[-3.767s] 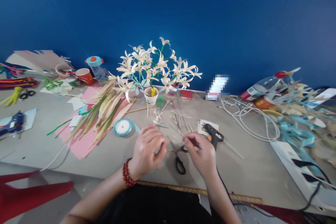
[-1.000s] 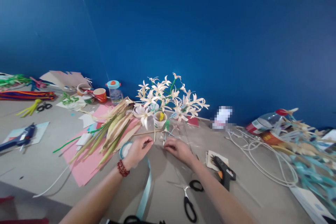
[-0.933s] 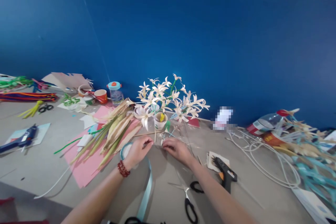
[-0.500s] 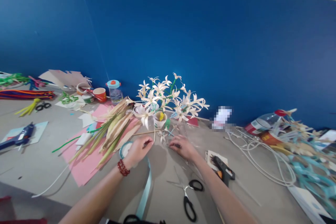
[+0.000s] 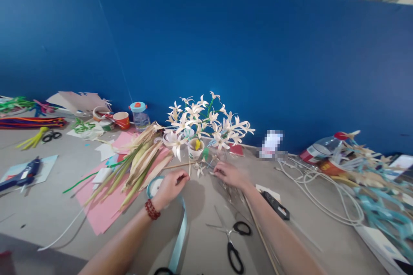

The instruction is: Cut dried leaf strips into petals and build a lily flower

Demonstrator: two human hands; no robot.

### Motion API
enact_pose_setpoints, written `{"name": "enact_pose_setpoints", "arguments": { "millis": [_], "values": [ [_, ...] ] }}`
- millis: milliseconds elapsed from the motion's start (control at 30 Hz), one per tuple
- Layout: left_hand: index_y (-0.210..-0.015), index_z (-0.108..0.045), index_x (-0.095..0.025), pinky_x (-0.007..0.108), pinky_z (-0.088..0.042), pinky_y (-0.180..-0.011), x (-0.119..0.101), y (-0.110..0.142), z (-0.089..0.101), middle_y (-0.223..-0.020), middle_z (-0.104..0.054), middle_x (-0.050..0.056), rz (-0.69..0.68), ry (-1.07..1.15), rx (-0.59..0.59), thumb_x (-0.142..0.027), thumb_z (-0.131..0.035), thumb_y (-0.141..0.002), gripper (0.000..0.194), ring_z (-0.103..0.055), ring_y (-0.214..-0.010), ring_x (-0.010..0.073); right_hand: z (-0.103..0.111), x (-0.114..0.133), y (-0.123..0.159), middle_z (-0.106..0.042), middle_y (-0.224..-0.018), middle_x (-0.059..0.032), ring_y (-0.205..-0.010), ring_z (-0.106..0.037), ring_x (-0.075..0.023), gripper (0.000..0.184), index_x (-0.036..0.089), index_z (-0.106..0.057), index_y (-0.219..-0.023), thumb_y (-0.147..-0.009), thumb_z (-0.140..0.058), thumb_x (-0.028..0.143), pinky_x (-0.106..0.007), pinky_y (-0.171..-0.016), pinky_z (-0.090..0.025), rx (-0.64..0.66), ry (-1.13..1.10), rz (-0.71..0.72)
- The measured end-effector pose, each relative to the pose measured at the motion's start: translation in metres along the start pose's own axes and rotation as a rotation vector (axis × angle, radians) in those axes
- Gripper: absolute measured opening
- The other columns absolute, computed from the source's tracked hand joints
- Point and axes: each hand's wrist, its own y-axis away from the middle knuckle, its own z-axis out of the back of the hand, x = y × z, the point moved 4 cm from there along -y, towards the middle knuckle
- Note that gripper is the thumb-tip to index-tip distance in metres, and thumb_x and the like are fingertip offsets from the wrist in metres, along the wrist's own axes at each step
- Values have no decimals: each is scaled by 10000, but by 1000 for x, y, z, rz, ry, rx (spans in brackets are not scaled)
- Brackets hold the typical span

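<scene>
My left hand [image 5: 171, 187], a red beaded bracelet at its wrist, is closed in a pinch at the lower end of a thin pale strip [image 5: 189, 168]. My right hand [image 5: 230, 175] is slightly blurred, its fingers bent together low over the table; what lies between them is too small to make out. A pale loose flower [image 5: 200, 168] lies between the hands. Just behind it, a paper cup [image 5: 195, 153] stands amid a bunch of white husk flowers [image 5: 196, 114] on green stems. A roll of light blue ribbon [image 5: 155, 187] sits beside my left hand, its tail running toward me.
Open black-handled scissors [image 5: 230, 232] lie in front, between my forearms. A black glue gun [image 5: 275, 205] is partly hidden by my right forearm. Dried corn husks [image 5: 138, 159] cover pink paper [image 5: 97, 212] on the left. A white cable [image 5: 322, 197] and a plastic bottle [image 5: 322, 149] are at right.
My right hand has shifted slightly away from me and to the right, and its forearm now covers more of the glue gun. My left hand stays almost in place.
</scene>
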Motion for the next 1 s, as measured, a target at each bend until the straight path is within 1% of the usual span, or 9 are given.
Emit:
{"name": "enact_pose_setpoints", "arguments": {
  "millis": [133, 300, 433, 600, 667, 833, 933, 1000],
  "values": [
    [-788, -644, -182, 260, -428, -655, 0, 0, 0, -773, -697, 38, -5, -3, -2, -286, -486, -900, 220, -624, -737, 195, -2, -2, -1, -681, -914, -41, -890, -609, -201, 164, 215, -689, -905, -924, -527, 224, -293, -804, -461, -7, 18, -2],
    [-797, -649, -182, 263, -432, -662, 0, 1, 2, -791, -703, 44, -8, -12, -11, -284, -484, -904, 222, -627, -752, 200, -12, 4, -12, -684, -931, -36, -930, -610, -193, 153, 226, -694, -921, -926, -542, 228, -285, -842, -453, -18, 55, 3],
    [-801, -651, -180, 264, -439, -672, 0, 1, 2, -797, -702, 45, -16, -20, -12, -275, -482, -907, 220, -631, -754, 198, -15, 5, -15, -679, -933, -66, -913, -617, -199, 209, 190, -682, -918, -950, -476, 199, -293, -834, -448, -60, 116, -67],
    [-794, -653, -179, 270, -448, -695, 0, 1, -1, -792, -699, 42, -21, -21, -1, -254, -498, -895, 199, -633, -752, 197, -16, 7, -9, -674, -903, -68, -884, -625, -199, 233, 199, -676, -834, -947, -473, 218, -276, -808, -443, -67, 177, -150],
    [-792, -653, -180, 269, -450, -696, 0, 1, -1, -789, -699, 41, -19, -18, 4, -253, -500, -894, 197, -635, -751, 196, -17, 8, -6, -674, -914, -75, -889, -626, -205, 225, 200, -671, -837, -943, -472, 214, -277, -803, -439, -74, 188, -182],
    [-812, -653, -186, 266, -457, -692, -1, 1, 0, -805, -708, 42, -15, -11, 0, -257, -488, -902, 201, -640, -764, 196, -19, 13, -6, -676, -995, -76, -931, -627, -206, 174, 212, -650, -973, -929, -482, 196, -270, -799, -430, -98, 169, -231],
    [-798, -649, -187, 268, -461, -698, -2, 1, 0, -796, -703, 40, -23, -8, -6, -251, -493, -897, 195, -638, -759, 194, -18, 18, -10, -681, -990, -55, -919, -633, -194, 153, 226, -655, -934, -906, -510, 185, -251, -768, -426, -104, 137, -235],
    [-792, -646, -189, 268, -465, -700, -2, 1, 0, -797, -700, 40, -26, -3, -12, -250, -494, -894, 193, -638, -762, 194, -12, 21, -10, -684, -968, -51, -891, -637, -193, 161, 224, -654, -899, -905, -499, 183, -252, -746, -423, -124, 113, -251]
  ]
}}
